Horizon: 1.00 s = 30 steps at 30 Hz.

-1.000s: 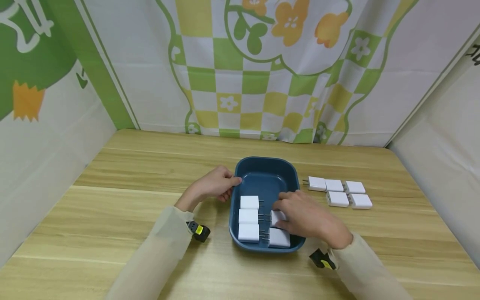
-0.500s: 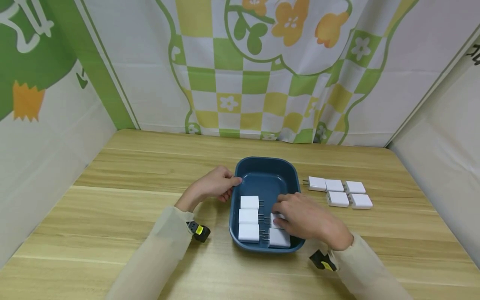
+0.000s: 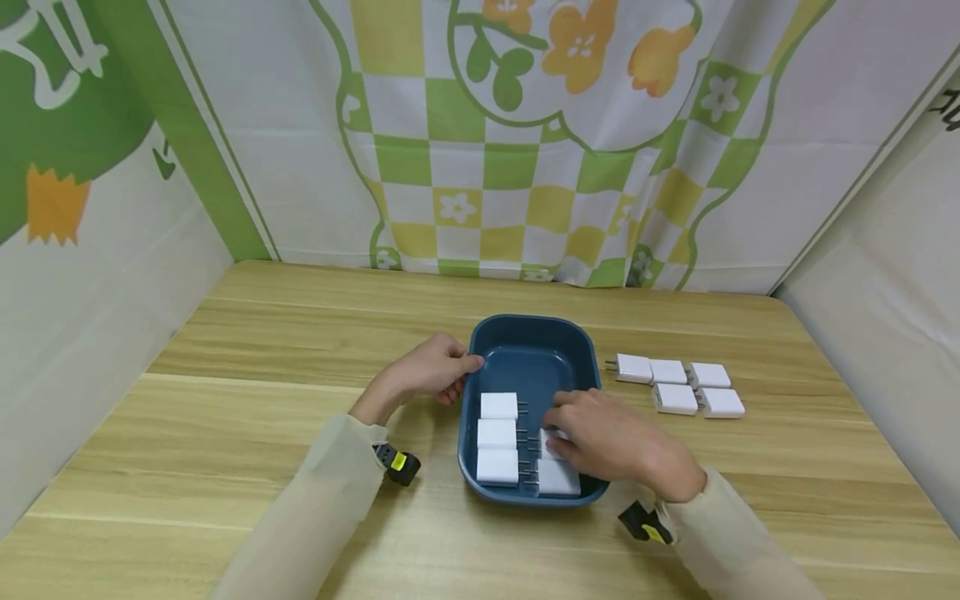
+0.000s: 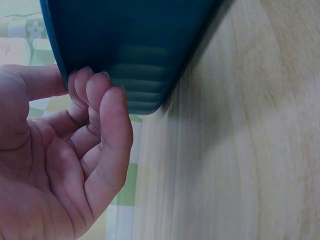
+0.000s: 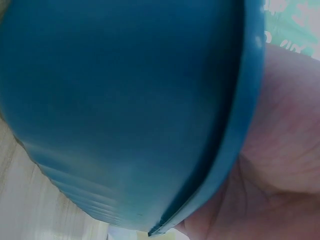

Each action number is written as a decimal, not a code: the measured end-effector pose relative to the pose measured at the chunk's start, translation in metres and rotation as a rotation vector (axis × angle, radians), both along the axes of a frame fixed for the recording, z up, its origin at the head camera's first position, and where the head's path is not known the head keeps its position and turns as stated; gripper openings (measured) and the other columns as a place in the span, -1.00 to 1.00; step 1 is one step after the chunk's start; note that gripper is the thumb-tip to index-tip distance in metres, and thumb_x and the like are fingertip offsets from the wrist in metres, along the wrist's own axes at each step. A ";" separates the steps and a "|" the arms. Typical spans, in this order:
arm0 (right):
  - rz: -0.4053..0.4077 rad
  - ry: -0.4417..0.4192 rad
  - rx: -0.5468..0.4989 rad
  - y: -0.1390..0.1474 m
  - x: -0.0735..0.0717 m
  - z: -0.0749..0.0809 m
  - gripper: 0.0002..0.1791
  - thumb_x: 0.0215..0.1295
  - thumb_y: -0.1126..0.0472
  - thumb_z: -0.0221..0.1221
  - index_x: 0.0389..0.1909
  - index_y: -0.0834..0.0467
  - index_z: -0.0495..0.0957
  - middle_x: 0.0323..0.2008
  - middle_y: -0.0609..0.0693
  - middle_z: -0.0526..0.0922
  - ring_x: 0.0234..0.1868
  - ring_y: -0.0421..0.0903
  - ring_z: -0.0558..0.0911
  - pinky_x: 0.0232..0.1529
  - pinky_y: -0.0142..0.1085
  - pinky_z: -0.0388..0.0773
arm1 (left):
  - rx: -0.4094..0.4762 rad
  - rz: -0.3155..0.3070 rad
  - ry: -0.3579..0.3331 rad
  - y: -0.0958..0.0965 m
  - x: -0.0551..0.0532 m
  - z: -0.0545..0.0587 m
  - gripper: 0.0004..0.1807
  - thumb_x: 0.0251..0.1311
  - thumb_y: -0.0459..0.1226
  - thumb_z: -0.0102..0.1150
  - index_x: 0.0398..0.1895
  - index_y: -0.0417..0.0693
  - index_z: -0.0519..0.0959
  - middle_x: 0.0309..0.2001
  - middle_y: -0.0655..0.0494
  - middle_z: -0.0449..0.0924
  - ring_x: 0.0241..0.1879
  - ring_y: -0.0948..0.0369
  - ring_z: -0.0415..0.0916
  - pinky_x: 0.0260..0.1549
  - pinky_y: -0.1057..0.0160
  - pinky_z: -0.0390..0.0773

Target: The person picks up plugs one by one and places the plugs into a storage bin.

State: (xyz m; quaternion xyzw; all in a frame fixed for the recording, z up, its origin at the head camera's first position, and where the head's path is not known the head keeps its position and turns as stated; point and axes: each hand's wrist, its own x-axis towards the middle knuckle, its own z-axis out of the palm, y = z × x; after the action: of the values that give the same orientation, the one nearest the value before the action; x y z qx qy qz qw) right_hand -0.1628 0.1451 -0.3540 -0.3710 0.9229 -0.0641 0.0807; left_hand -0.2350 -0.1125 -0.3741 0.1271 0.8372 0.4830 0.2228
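Note:
A deep blue bin (image 3: pixel 528 358) stands on the wooden table, with white plug-in chargers inside. My left hand (image 3: pixel 425 367) pinches its left rim, thumb over the edge and fingertips against the outer wall (image 4: pixel 135 55). Over the right rim reaches my right hand (image 3: pixel 611 433), gripping a charger (image 3: pixel 551 444) that is partly hidden under the fingers, its prongs facing left. Just nearer lies another charger (image 3: pixel 558 477). Three chargers (image 3: pixel 498 434) form a column along the bin's left side, prongs to the right. In the right wrist view the bin's wall hides the right fingers.
Several more white chargers (image 3: pixel 675 398) lie in two rows on the table (image 3: pixel 300 333), right of the bin. A patterned green and yellow curtain (image 3: pixel 517 192) hangs behind the table's far edge. Pale cloth walls stand at both sides.
My right hand has shifted slightly nearer with the charger, inside the bin. The left hand keeps its place on the rim, and the bin has not visibly moved.

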 end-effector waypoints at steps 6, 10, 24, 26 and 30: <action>-0.003 0.010 0.001 0.000 0.000 -0.001 -0.85 0.37 0.20 0.30 -0.12 0.16 0.72 -0.29 -0.08 0.59 -0.36 -0.23 0.52 -0.26 -0.22 0.56 | -0.005 0.006 -0.003 0.000 0.001 0.001 -0.55 0.51 -0.21 0.05 -0.64 -0.13 0.48 -0.63 0.04 0.47 -0.69 0.21 0.41 -0.58 0.24 0.58; -0.003 0.021 -0.030 0.001 0.000 0.001 -0.82 0.37 0.21 0.30 -0.09 0.19 0.71 -0.27 -0.05 0.58 -0.34 -0.21 0.52 -0.28 -0.26 0.56 | -0.003 0.006 -0.007 0.000 0.001 0.001 -0.55 0.51 -0.22 0.05 -0.64 -0.13 0.47 -0.63 0.03 0.47 -0.69 0.21 0.41 -0.57 0.25 0.57; -0.003 0.114 -0.187 0.010 0.000 0.011 -0.73 0.34 0.19 0.34 0.00 0.20 0.67 -0.12 0.02 0.62 -0.24 -0.13 0.62 -0.23 -0.24 0.61 | -0.018 -0.002 0.018 0.000 0.001 -0.001 -0.55 0.51 -0.21 0.05 -0.65 -0.12 0.47 -0.63 0.04 0.48 -0.68 0.21 0.43 -0.56 0.22 0.61; -0.014 0.125 -0.198 0.011 -0.001 0.014 -0.72 0.33 0.19 0.35 0.00 0.20 0.67 -0.11 0.01 0.62 -0.23 -0.11 0.64 -0.22 -0.25 0.61 | -0.018 -0.003 0.020 0.000 0.001 -0.001 -0.55 0.51 -0.21 0.05 -0.65 -0.12 0.47 -0.64 0.05 0.47 -0.68 0.21 0.43 -0.57 0.22 0.60; -0.047 0.120 -0.200 0.014 -0.001 0.018 -0.71 0.33 0.18 0.35 0.02 0.18 0.67 -0.11 0.01 0.61 -0.24 -0.10 0.63 -0.24 -0.25 0.60 | -0.019 -0.001 0.019 0.001 0.000 -0.001 -0.54 0.51 -0.21 0.05 -0.66 -0.12 0.46 -0.64 0.05 0.47 -0.68 0.21 0.42 -0.57 0.22 0.60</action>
State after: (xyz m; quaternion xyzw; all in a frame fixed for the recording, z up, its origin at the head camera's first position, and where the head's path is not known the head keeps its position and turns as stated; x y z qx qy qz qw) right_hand -0.1639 0.1589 -0.3365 -0.3586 0.9235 -0.1354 -0.0135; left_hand -0.2346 -0.1119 -0.3751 0.1300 0.8438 0.4736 0.2163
